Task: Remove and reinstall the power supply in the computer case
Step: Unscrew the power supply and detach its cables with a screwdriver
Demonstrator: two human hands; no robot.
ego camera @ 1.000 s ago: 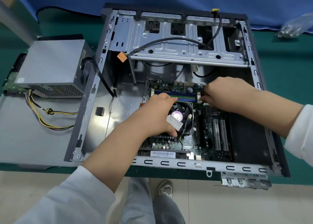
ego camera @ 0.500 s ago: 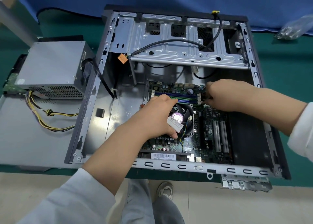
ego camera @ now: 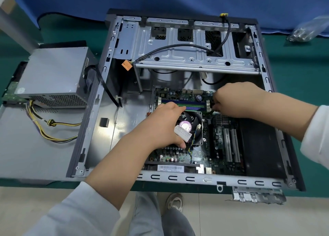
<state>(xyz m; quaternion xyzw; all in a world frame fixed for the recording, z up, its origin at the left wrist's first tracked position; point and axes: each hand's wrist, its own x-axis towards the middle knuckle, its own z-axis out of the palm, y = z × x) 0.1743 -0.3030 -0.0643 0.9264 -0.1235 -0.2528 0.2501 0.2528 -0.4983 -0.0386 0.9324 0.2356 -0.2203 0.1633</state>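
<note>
Change: hardly anything had shifted from the earlier frames; the right hand (ego camera: 236, 100) had drawn its curled fingers a touch tighter at the memory sticks (ego camera: 185, 104), while the left hand (ego camera: 165, 125) stayed on the fan (ego camera: 191, 127).
Left hand: fingers bent over the fan's near-left edge, thumb under a white labelled tag (ego camera: 183, 131); likely bracing there, though whether it truly gripped anything could not be told.
Right hand: fingers curled and pinching at the right end of the memory sticks, probably working a latch or plug; the part itself was hidden.
Power supply: the grey power supply (ego camera: 53, 77) sat outside the computer case (ego camera: 178, 179), just beside its left wall, its yellow and black wires (ego camera: 51, 124) trailing over the loose side panel (ego camera: 32, 146).
Stage: removal looked done; reinstalling had not begun.
</note>
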